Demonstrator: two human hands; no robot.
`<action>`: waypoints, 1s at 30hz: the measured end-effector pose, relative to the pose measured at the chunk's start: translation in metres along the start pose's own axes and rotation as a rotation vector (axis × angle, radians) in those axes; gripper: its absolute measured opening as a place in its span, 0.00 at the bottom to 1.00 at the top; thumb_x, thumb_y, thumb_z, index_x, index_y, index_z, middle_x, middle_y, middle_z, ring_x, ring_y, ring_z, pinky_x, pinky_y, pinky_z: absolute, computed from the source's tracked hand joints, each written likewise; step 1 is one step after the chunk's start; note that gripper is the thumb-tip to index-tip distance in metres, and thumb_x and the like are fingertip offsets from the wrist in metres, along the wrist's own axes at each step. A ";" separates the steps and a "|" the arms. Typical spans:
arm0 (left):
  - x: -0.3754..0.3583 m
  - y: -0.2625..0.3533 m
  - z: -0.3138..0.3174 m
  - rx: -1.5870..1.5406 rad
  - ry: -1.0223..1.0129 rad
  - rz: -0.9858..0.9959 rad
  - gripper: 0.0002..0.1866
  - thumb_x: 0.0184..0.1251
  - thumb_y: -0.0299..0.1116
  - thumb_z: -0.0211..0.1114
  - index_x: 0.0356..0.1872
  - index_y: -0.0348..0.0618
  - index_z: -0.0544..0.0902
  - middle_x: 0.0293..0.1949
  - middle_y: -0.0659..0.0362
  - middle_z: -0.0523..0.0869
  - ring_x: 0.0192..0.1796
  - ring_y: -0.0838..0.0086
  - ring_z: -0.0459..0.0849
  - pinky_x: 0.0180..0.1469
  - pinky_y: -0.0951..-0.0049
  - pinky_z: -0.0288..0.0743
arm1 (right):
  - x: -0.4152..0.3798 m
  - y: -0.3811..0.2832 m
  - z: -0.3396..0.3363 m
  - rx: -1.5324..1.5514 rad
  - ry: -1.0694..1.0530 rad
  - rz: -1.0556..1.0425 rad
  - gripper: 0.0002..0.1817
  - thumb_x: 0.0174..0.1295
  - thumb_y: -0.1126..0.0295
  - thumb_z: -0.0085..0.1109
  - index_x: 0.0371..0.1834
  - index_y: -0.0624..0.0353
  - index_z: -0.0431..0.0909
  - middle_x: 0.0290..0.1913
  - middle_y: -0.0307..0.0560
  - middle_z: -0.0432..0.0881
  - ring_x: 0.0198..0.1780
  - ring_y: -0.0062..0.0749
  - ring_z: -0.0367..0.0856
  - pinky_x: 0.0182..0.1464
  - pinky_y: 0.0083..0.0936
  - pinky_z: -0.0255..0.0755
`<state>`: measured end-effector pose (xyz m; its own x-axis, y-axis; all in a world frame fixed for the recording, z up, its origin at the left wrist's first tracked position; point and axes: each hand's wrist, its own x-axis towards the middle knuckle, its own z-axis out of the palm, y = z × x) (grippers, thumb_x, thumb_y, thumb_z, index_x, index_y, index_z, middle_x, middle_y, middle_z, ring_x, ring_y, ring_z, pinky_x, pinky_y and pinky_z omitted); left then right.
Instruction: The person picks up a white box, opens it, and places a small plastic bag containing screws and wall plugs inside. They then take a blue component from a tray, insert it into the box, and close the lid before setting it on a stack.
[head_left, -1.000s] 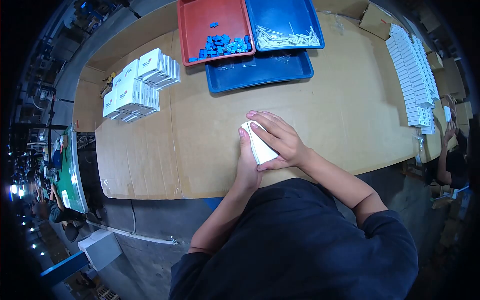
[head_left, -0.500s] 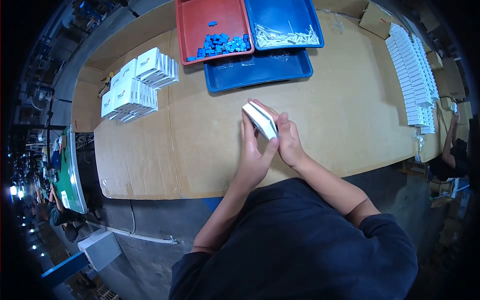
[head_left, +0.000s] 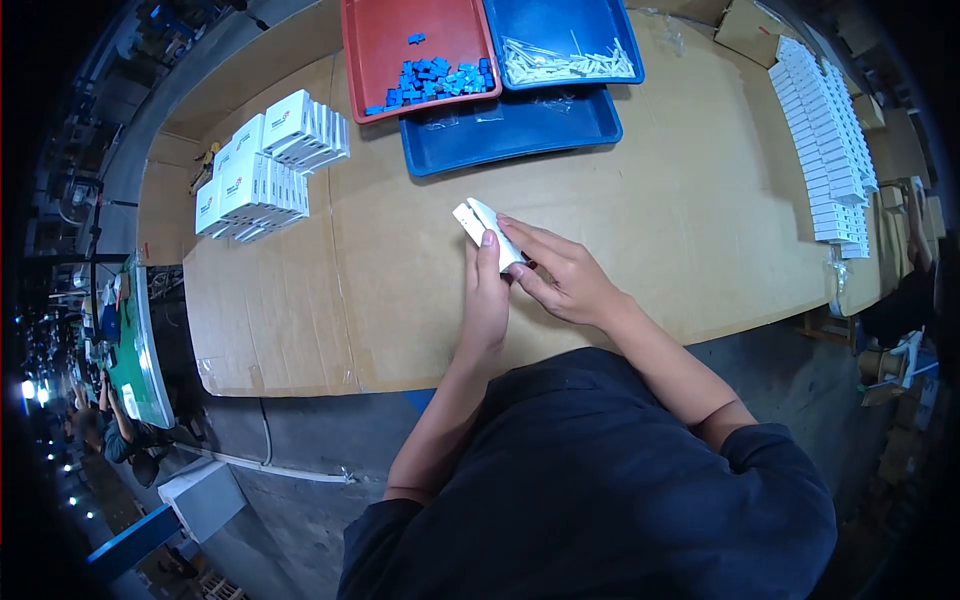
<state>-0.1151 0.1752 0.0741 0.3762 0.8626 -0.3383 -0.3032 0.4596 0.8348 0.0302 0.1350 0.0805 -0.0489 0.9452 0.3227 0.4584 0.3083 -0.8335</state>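
Note:
A small white box (head_left: 484,229) is held between both hands above the cardboard-covered table (head_left: 400,300). My left hand (head_left: 484,295) grips it from the near left side, thumb lying along its face. My right hand (head_left: 562,272) is on the right side of the box, fingers over its upper part and thumb near its lower end. A gap shows between two white parts at the far end of the box. The palm side of both hands and the underside of the box are hidden.
A red tray (head_left: 375,40) holds small blue pieces (head_left: 430,80). One blue tray (head_left: 610,30) has white sticks (head_left: 570,62); another blue tray (head_left: 515,145) lies below. White boxes are stacked left (head_left: 260,185) and right (head_left: 825,140). Other people are at both sides.
The white box has turned in my hands and moved slightly left. My left thumb now lies along it, and my right hand has shifted from upright to lying over its right side.

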 end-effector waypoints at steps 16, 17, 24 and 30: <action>0.010 -0.013 -0.002 0.010 0.067 0.018 0.24 0.90 0.50 0.41 0.65 0.39 0.71 0.45 0.61 0.76 0.45 0.79 0.75 0.50 0.73 0.73 | -0.004 0.013 0.021 -0.145 0.068 -0.054 0.24 0.74 0.74 0.57 0.72 0.66 0.75 0.51 0.63 0.89 0.40 0.52 0.91 0.44 0.39 0.86; 0.010 -0.013 -0.002 0.001 0.081 0.011 0.23 0.90 0.50 0.42 0.63 0.40 0.72 0.44 0.62 0.76 0.44 0.80 0.74 0.49 0.73 0.73 | -0.006 0.016 0.023 -0.177 0.073 -0.070 0.24 0.74 0.74 0.56 0.72 0.67 0.75 0.50 0.64 0.89 0.38 0.52 0.91 0.42 0.39 0.86; 0.008 -0.017 -0.004 0.011 0.097 0.014 0.20 0.90 0.48 0.42 0.56 0.41 0.74 0.40 0.63 0.75 0.41 0.81 0.73 0.44 0.74 0.70 | -0.010 0.020 0.026 -0.225 0.094 -0.137 0.24 0.73 0.75 0.57 0.71 0.70 0.75 0.38 0.60 0.89 0.31 0.49 0.89 0.36 0.39 0.84; 0.007 -0.026 -0.010 0.004 0.107 0.002 0.21 0.90 0.49 0.42 0.50 0.42 0.74 0.40 0.63 0.75 0.40 0.81 0.73 0.44 0.74 0.70 | -0.015 0.023 0.033 -0.249 0.127 -0.181 0.24 0.73 0.76 0.56 0.71 0.71 0.75 0.33 0.56 0.87 0.28 0.45 0.87 0.33 0.38 0.82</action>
<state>-0.1134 0.1713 0.0458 0.2796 0.8814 -0.3807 -0.3002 0.4569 0.8373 0.0126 0.1310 0.0419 -0.0457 0.8519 0.5218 0.6556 0.4197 -0.6277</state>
